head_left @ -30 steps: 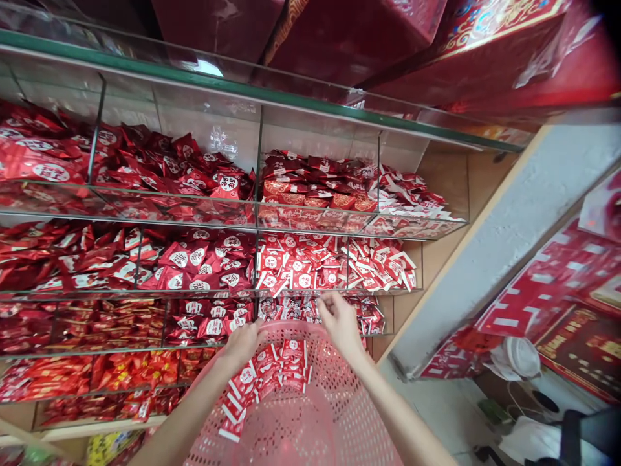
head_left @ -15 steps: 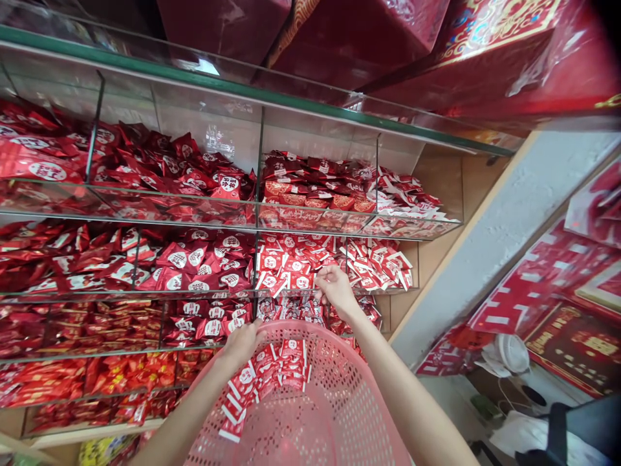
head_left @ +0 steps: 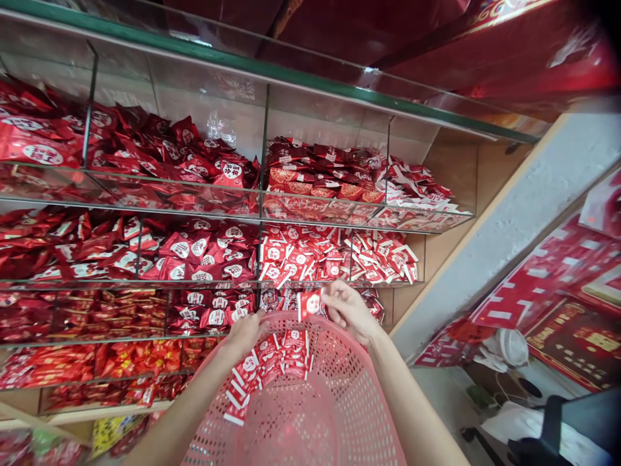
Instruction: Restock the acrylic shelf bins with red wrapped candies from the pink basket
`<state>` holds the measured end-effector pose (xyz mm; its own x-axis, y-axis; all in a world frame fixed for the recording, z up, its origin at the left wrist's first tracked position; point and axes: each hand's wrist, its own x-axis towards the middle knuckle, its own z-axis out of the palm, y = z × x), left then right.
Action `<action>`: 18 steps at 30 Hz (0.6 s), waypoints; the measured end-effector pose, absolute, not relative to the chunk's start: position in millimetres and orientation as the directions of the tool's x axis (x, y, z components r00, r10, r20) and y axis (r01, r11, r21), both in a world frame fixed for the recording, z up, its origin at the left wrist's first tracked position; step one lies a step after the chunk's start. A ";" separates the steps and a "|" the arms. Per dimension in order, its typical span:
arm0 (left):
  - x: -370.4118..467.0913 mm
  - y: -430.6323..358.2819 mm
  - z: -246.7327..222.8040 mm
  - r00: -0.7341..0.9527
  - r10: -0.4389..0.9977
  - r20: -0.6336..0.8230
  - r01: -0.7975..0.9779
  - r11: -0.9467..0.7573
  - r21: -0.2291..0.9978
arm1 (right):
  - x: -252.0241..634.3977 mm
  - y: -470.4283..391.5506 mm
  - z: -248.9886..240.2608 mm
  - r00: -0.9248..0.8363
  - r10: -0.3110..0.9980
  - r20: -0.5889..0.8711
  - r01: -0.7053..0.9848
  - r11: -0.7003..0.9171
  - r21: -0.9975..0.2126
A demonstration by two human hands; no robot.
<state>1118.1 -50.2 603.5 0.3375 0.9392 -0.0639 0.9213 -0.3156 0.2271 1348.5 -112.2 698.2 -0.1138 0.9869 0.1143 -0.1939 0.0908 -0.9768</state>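
My left hand (head_left: 246, 331) grips the far rim of a pink perforated plastic basket (head_left: 310, 414). Several small red-and-white packets (head_left: 272, 369) lie inside it against the far wall. My right hand (head_left: 350, 310) hovers over the basket's rim and pinches one small red packet (head_left: 310, 303) with a white round mark. Just behind my right hand is a glass shelf compartment full of the same small red packets (head_left: 334, 255).
Glass shelves (head_left: 252, 217) with dividers hold heaps of red wrapped sweets in tiers. Large red boxes (head_left: 369, 26) sit on the top shelf. A grey concrete pillar (head_left: 509, 226) stands on the right, with red printed sheets (head_left: 548, 285) and a white fan (head_left: 512, 349) beyond.
My right hand rose to the shelf of small packets, took one and drew back down over the basket rim. My left hand stayed on the basket.
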 end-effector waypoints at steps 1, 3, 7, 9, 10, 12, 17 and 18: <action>1118.6 -50.9 605.0 0.337 0.939 -0.071 0.922 -0.313 0.229 | 1346.9 -113.5 688.5 -0.195 0.980 0.038 -0.149 0.009 -0.989; 1119.4 -52.1 607.4 0.334 0.939 -0.078 0.923 -0.309 0.229 | 1340.6 -111.3 665.7 -0.278 0.955 -0.102 -0.063 -0.124 -0.990; 1120.2 -52.5 607.9 0.335 0.940 -0.062 0.922 -0.314 0.227 | 1321.1 -95.7 622.9 -0.184 0.948 -0.258 -0.002 -0.263 -0.965; 1120.2 -51.5 606.1 0.342 0.937 -0.063 0.918 -0.320 0.233 | 1312.2 -87.0 608.4 -0.106 0.939 -0.326 0.028 -0.325 -0.945; 1120.1 -50.8 605.1 0.343 0.937 -0.062 0.917 -0.320 0.236 | 1308.5 -83.0 602.8 -0.073 0.932 -0.356 0.044 -0.353 -0.934; 1120.0 -49.7 603.0 0.336 0.940 -0.058 0.919 -0.314 0.238 | 1302.7 -76.1 594.2 -0.028 0.917 -0.398 0.071 -0.396 -0.916; 1119.4 -50.4 602.5 0.335 0.941 -0.055 0.919 -0.313 0.240 | 1291.3 -68.7 583.3 0.044 0.917 -0.396 0.135 -0.398 -0.907; 1119.4 -51.1 603.3 0.332 0.942 -0.055 0.919 -0.309 0.244 | 1289.0 -69.3 582.5 0.067 0.924 -0.376 0.151 -0.382 -0.912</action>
<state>1119.4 -51.1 603.3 0.3318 0.9417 -0.0553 0.9191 -0.3095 0.2440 1289.0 -69.3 582.5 0.0672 0.9243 -0.3756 0.1510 -0.3815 -0.9119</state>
